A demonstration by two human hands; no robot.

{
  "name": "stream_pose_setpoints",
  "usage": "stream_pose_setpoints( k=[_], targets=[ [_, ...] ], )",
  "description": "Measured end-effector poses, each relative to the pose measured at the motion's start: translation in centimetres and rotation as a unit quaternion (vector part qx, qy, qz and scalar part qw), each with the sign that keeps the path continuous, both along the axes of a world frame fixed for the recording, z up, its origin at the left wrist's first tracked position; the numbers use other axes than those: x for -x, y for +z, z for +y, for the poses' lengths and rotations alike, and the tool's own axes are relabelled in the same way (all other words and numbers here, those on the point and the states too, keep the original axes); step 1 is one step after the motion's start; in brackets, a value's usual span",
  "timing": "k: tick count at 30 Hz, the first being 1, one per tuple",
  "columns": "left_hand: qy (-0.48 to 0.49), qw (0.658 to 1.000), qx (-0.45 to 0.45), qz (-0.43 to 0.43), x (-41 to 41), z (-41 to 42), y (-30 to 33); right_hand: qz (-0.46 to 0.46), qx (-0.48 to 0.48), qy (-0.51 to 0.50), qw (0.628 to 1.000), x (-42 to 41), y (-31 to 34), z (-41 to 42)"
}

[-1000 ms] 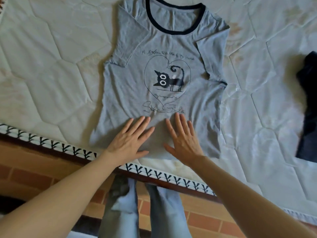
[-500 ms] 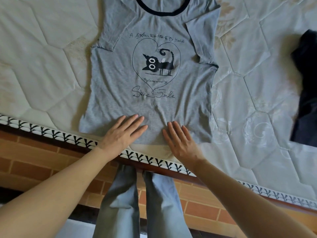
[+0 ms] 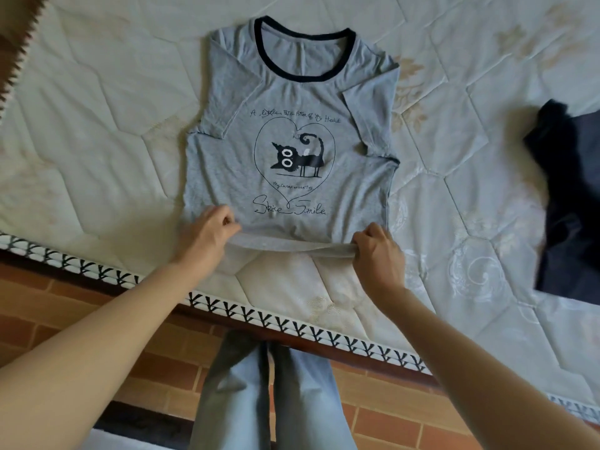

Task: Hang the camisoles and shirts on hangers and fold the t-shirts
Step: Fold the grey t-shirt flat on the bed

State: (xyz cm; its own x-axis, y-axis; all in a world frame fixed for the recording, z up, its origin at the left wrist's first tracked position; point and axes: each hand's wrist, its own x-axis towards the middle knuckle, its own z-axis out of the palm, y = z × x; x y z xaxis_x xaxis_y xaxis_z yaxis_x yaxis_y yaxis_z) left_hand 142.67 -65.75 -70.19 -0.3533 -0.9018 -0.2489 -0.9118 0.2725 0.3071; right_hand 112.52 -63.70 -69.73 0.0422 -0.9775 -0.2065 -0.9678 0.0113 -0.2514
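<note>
A grey t-shirt with a dark collar and a black cat print lies front up on the mattress, both sleeves folded inward. My left hand pinches the bottom hem at its left corner. My right hand grips the hem at its right corner. The hem is lifted off the mattress and stretched in a band between the two hands.
A dark navy garment lies on the mattress at the right edge. The mattress border with a black pattern runs along the near side, over a brick-patterned floor. My jeans-clad legs stand below.
Both hands lay flat on the lower shirt, smoothing it. Now they have moved apart to the hem's corners, curled round it and raised it.
</note>
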Motion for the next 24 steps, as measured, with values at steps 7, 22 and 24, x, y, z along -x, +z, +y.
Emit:
stream_pose_setpoints(
  k=[7, 22, 24],
  targets=[
    [0.080, 0.990, -0.060, -0.098, -0.5, -8.2, 3.7, 0.080, -0.057, -0.026, 0.995, 1.6, 1.3, -8.4],
    [0.040, 0.954, -0.206, -0.215, -2.4, -28.0, 3.2, 0.125, -0.082, -0.031, 0.988, 1.6, 1.7, -26.0],
    [0.052, 0.955, -0.199, -0.215, -2.5, -29.8, 3.0, 0.129, -0.083, -0.044, 0.987, 1.5, 1.4, -27.7]
  ],
)
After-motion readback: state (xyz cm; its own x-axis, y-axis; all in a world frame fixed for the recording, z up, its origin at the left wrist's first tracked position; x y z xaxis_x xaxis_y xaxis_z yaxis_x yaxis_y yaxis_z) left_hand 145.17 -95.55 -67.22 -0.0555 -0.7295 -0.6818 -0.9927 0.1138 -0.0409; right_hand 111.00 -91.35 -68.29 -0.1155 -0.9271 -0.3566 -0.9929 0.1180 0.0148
